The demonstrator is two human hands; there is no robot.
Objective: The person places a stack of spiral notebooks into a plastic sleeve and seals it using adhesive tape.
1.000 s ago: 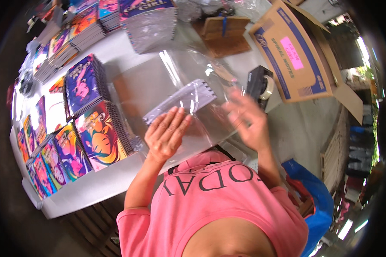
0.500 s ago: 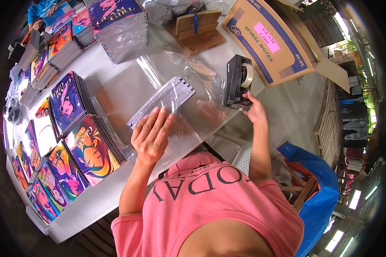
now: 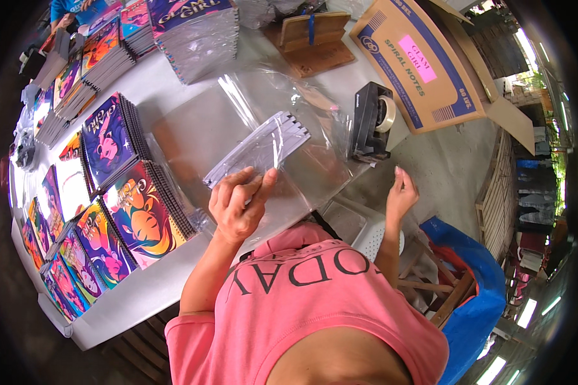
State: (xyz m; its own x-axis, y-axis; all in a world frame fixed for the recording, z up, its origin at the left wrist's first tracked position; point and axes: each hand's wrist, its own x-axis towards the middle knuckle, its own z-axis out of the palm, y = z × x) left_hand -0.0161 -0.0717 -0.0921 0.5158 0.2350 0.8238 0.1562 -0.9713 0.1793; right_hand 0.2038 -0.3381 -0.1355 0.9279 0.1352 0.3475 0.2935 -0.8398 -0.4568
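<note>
A stack of spiral notebooks (image 3: 257, 149), white page edges up, lies on the table in clear plastic film (image 3: 192, 138). My left hand (image 3: 239, 202) is at the near side of that stack, fingers curled and pressed against a fold of the film. To the right stands a black tape dispenser (image 3: 368, 122) with a roll of pale tape (image 3: 385, 114). My right hand (image 3: 402, 192) is just past the table edge, nearer than the dispenser and apart from it. Its thumb and fingertips are pinched together; whatever is between them is too small to make out.
Colourful notebooks (image 3: 149, 205) cover the table's left side, with taller stacks (image 3: 196, 45) behind. A wooden stand (image 3: 311, 48) and an open carton (image 3: 424, 70) are at the back. A blue sheet (image 3: 472, 308) hangs over a wooden frame to the right. Another person's hand (image 3: 64, 22) shows far left.
My right hand has left the dispenser, drawing back toward me and slightly right, its fingers now pinched. My left hand's outstretched fingers have curled onto the film.
</note>
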